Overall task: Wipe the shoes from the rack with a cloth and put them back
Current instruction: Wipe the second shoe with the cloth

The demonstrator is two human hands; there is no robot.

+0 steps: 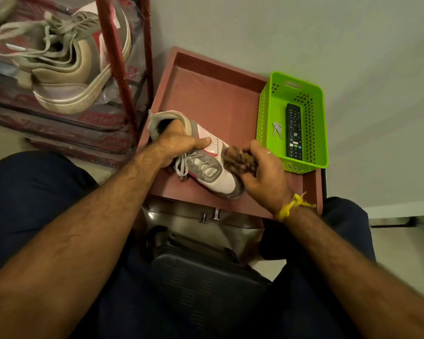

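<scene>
Here, shoe (207, 157) lengthwise, toe toward lower right.

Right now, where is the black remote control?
Head view, right side: the black remote control lies in the green plastic basket, beside the silver keys.

A green basket (269, 111) on the tray (213, 94) holds a remote (293, 130) and keys (277, 129).
</scene>
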